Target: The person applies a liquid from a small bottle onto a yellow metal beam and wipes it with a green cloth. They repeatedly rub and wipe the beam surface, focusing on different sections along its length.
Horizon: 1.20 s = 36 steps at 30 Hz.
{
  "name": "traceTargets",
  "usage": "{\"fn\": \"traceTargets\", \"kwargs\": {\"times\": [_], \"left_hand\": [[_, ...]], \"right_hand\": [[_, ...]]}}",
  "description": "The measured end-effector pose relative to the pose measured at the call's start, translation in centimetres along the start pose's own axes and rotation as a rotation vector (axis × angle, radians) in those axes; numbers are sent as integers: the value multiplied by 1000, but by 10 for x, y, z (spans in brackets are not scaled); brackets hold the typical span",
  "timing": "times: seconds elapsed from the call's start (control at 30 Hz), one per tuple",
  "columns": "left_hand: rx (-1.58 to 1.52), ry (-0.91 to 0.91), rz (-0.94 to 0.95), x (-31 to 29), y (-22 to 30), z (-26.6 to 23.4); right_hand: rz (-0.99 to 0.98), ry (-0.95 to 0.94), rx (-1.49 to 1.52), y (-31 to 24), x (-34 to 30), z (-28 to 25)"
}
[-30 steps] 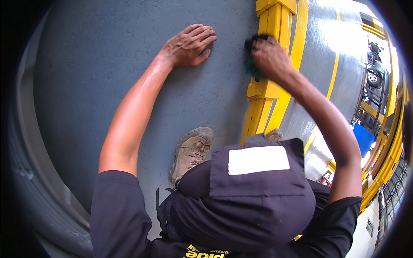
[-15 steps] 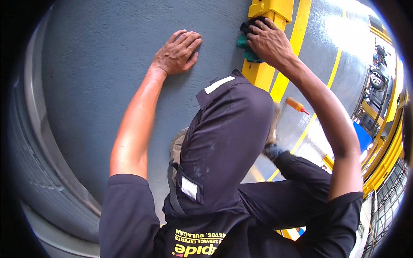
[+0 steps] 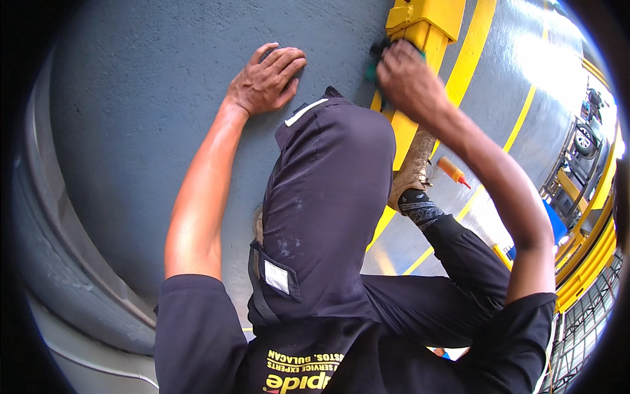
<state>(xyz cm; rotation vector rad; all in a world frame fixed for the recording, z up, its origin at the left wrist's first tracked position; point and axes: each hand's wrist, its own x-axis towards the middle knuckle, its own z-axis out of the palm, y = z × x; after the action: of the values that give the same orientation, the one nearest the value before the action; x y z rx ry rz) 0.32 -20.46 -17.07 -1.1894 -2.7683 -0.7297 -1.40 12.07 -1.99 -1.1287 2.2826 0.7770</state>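
Note:
My right hand [image 3: 410, 80] presses a dark green and black cloth [image 3: 372, 72] against the side of a yellow metal beam [image 3: 404, 134]. Its fingers curl over the cloth, hiding most of it, and the hand is blurred by motion. On the blue-grey painted floor [image 3: 157, 118] rests my left hand [image 3: 264, 82], fingers apart and nothing in it. Between the two arms rises my bent knee in dark trousers.
A squeeze bottle [image 3: 451, 169] with orange contents and a red tip lies beside my boot [image 3: 415, 169]. Along the left curves a grey car body [image 3: 59, 217]. Yellow frames [image 3: 577, 269] and a wheel [image 3: 583, 139] stand far right.
My right hand has slid a little down the beam with the cloth and its fingers are more curled. My knee has shifted left, baring more of the boot. The left hand stays put.

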Motion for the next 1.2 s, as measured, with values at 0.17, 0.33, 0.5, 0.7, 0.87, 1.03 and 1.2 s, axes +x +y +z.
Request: {"fn": "traceTargets", "kwargs": {"times": [0.17, 0.33, 0.5, 0.7, 0.87, 1.03, 1.2], "left_hand": [[14, -5, -16, -3, 2, -5], [31, 6, -3, 2, 3, -5], [14, 3, -28, -4, 4, -5], [8, 19, -21, 1, 4, -8], [6, 25, -16, 2, 5, -7], [-16, 40, -17, 2, 4, -3], [11, 13, -34, 5, 10, -16]], "right_hand": [[-199, -200, 347, -8, -9, -28], [62, 71, 119, 25, 6, 13], [-200, -13, 369, -17, -20, -18], [68, 29, 116, 18, 16, -24], [-81, 16, 413, -5, -7, -22], [-102, 78, 154, 10, -20, -31], [-250, -149, 647, 52, -104, -99]]}}
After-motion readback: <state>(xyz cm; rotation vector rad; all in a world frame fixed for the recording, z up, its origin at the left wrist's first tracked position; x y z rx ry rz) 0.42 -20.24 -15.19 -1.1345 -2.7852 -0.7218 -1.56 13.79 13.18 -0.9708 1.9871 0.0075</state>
